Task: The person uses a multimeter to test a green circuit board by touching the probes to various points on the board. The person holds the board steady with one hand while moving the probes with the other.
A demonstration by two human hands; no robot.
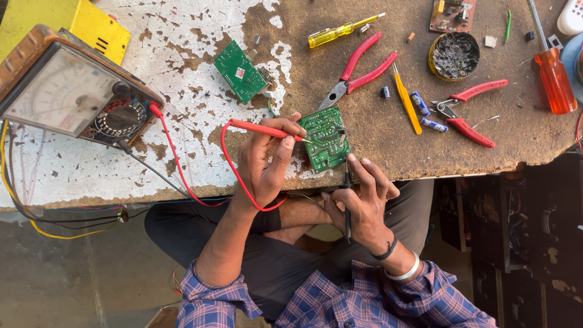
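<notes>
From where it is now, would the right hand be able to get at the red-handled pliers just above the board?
Probably yes. The right hand holds a black probe at the green board; the red-handled pliers lie just beyond on open bench, nothing between. It would need to free its fingers first.

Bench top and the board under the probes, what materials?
Bench top: looks like brown pressed board or wood; the white coating has flaked off in patches. Green circuit board under the red probe: likely rigid laminate with a glossy green coat and pale traces.
</notes>
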